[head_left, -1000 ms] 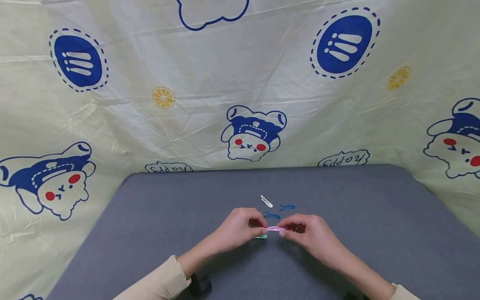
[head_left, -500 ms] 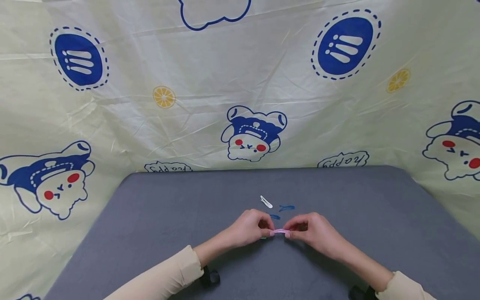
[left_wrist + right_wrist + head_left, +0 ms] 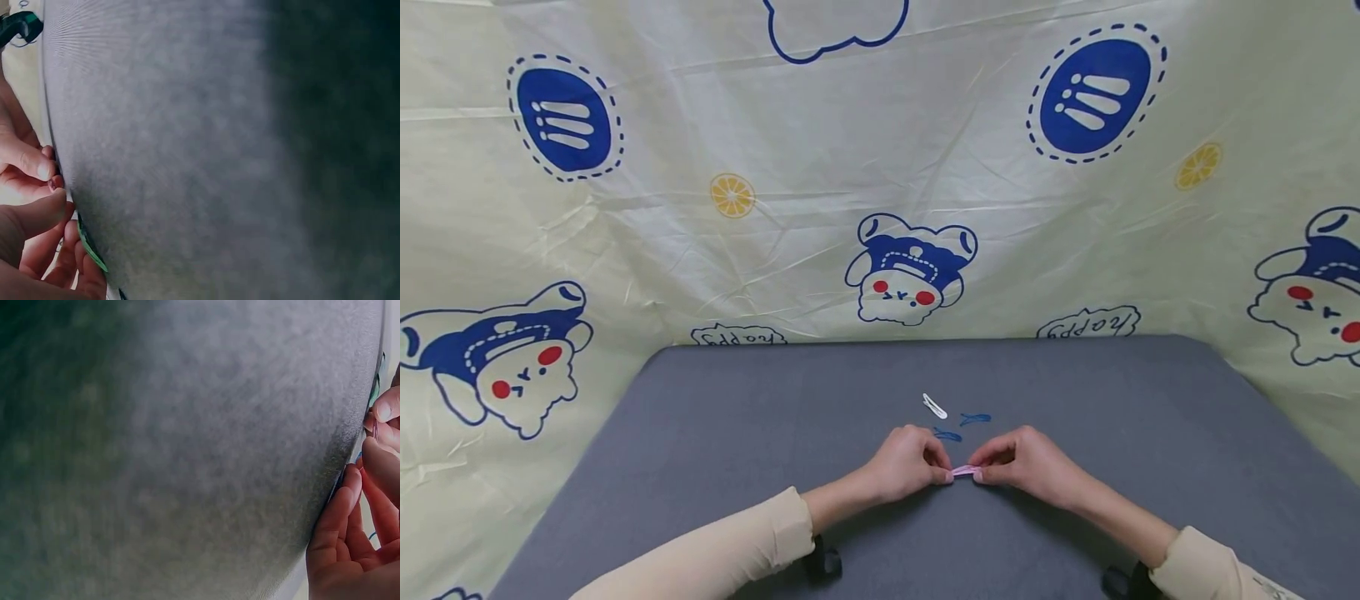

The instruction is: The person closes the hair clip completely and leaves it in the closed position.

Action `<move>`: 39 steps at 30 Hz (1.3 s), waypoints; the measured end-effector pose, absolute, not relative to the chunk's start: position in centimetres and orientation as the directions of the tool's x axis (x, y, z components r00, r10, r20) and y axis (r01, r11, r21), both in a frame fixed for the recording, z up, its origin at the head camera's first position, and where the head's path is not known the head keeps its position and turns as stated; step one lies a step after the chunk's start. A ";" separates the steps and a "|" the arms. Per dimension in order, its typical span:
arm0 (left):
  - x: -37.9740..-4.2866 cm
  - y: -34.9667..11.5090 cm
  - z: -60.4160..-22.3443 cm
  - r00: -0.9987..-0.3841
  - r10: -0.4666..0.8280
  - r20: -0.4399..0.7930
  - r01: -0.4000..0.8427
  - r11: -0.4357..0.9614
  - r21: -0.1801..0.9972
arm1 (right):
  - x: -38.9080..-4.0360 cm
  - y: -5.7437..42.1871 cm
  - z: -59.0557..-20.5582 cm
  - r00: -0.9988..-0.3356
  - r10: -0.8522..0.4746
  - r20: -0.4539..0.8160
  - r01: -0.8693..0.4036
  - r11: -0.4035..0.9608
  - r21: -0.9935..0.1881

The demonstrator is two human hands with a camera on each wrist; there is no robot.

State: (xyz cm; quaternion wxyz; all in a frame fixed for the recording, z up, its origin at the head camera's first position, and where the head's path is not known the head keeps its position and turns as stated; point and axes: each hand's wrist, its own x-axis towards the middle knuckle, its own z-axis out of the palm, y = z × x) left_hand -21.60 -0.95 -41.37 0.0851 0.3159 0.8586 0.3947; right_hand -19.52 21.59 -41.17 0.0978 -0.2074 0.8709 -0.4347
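Head: left hand (image 3: pixel 908 461) and right hand (image 3: pixel 1036 467) narrowly pinch opposite ends of pink snap hair clip (image 3: pixel 964 471) over grey table (image 3: pixel 760 417), probably to steady it; left wrist: green hair clip (image 3: pixel 91 249) near left hand; right wrist: same two-ended pinch

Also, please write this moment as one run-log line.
left hand: pinches pink clip; right hand: pinches its other end; beyond hands: white clip, two blue clips; near left hand: green clip
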 end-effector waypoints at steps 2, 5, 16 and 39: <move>-21.6 -0.9 -41.5 -0.788 0.606 0.105 0.474 0.490 0.732 | -19.5 21.6 -41.2 -0.895 -0.445 0.008 -0.277 0.543 -0.793; -21.6 -0.7 -41.7 -0.789 0.604 0.111 0.479 0.493 0.727 | -19.3 21.6 -41.3 -0.895 -0.445 0.016 -0.292 0.561 -0.774; -21.7 -0.6 -41.9 -0.779 0.617 0.110 0.495 0.497 0.713 | -19.1 21.4 -41.5 -0.895 -0.444 0.031 -0.318 0.589 -0.743; -25.2 -3.9 -40.2 -0.748 0.663 0.025 0.394 0.414 0.821 | -20.3 20.7 -40.0 -0.904 -0.413 0.114 -0.375 0.637 -0.674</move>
